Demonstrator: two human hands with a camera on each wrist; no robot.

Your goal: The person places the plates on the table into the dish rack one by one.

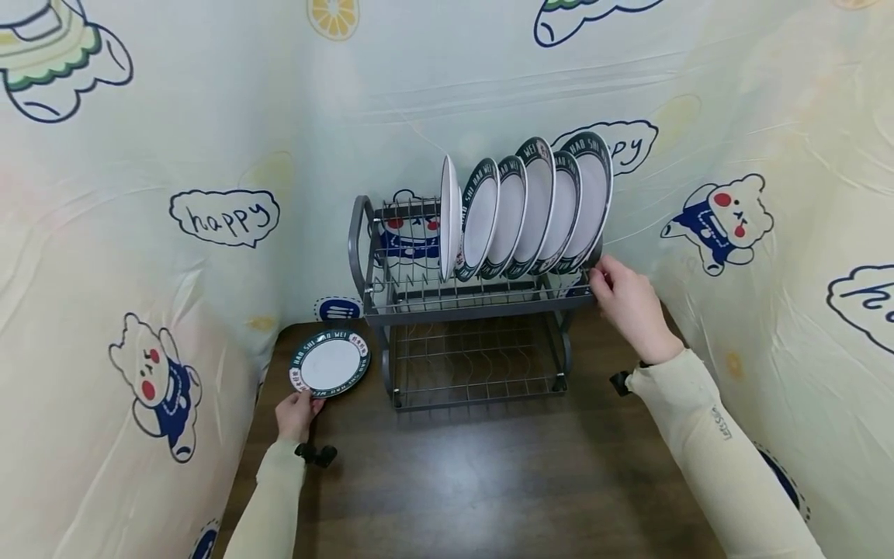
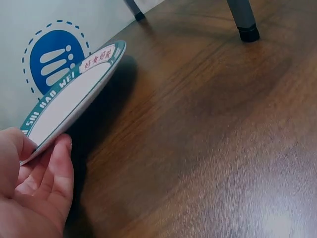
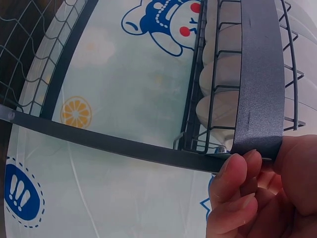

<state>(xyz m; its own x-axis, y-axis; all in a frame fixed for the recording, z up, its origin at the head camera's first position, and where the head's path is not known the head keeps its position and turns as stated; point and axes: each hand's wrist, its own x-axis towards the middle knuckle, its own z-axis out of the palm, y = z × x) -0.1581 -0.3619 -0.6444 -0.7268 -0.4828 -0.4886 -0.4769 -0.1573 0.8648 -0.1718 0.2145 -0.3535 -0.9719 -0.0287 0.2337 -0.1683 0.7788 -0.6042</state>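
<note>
In the head view, a white plate with a dark green lettered rim is at the left, beside a grey two-tier dish rack. My left hand pinches its near edge, thumb on top and fingers underneath. The left wrist view has this plate tilted over the tabletop, its shadow beneath. My right hand holds the front right corner of the rack's upper tier. Up close, its fingers curl at the end of the flat grey bar.
Several similar plates stand on edge in the right part of the upper tier. Below them is a wire lower tier. The rack stands on a brown wooden table, with a printed cloth hanging behind and at both sides.
</note>
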